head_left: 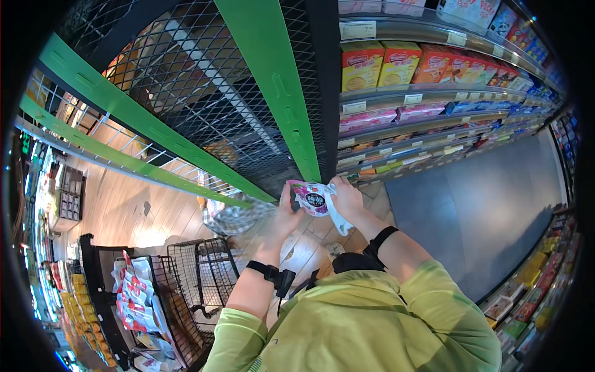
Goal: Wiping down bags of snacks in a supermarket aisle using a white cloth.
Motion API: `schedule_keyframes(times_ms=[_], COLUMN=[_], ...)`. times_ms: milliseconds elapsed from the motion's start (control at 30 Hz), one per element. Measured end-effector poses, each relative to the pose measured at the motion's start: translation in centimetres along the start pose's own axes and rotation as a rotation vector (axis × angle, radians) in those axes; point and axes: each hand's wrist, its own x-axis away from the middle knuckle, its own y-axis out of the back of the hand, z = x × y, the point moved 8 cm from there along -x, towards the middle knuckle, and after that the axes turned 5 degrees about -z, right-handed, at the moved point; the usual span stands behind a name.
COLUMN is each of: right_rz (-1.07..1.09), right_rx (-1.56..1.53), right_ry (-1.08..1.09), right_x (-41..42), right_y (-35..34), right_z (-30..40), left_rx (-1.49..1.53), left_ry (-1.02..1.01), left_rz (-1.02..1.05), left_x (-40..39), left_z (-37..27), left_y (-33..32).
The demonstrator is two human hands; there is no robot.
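A pink-and-white snack pouch (312, 200) bearing dark printing and pictures of purple fruit is held up in front of my body. My left hand (284, 217) grips its left edge between fingers and thumb. On the other side, my right hand (347, 201) grips a white cloth or wipe (340, 215) against the pouch's right end. Part of the cloth hangs down below my right fingers. The cloth covers that end of the pouch. Both forearms wear black straps, and a small device sits on the left strap.
A mesh rack with green posts (267, 56) rises right before my hands. Shelves of boxed snacks (360, 67) run along the right. A wire basket of pouches (160, 279) stands at lower left, near a checked bag (232, 221) on the wood-look floor. Low shelves (520, 302) line the lower right.
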Motion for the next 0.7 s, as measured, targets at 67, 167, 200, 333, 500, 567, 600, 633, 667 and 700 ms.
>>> schedule_keyframes(times_ms=[67,167,200,333,500,567,600,633,667,700], right_rz=[-0.018,-0.045,-0.04,-0.058,0.052,0.131,0.133,0.152,0.175,0.188], right_rx=[-0.001,-0.117,-0.115,-0.214,-0.141,-0.17,-0.171,-0.327,-0.484,-0.486], right_ry=[0.081,0.097,0.099,0.243,0.434,0.541,0.548,0.567,0.584,0.601], right_x=[0.0,0.3,0.4,1.4,4.4,6.0,6.5,6.8,7.1,7.4], right_y=[0.3,0.5,0.8,3.5,7.2,9.2,10.0,10.8,11.4,11.7], right_z=[0.5,0.2,0.3,1.9,5.1,8.0,8.9,9.9,11.0,12.2], left_rx=[0.243,0.323,0.326,0.42,0.474,0.429,0.428,0.507,0.584,0.582], left_ry=[0.271,0.245,0.249,0.254,0.284,0.266,0.265,0.213,0.161,0.162], left_rz=[0.105,0.021,0.018,-0.058,-0.1,-0.028,-0.036,0.023,0.079,0.058], left_x=[-0.1,-0.1,0.0,0.8,3.3,4.6,5.5,6.2,7.1,8.5], left_z=[1.4,1.0,0.5,-1.1,-2.3,-2.9,-3.3,-4.2,-4.6,-3.9], left_y=[-1.2,-0.9,-1.0,-0.1,2.3,3.4,4.3,4.7,5.3,6.5])
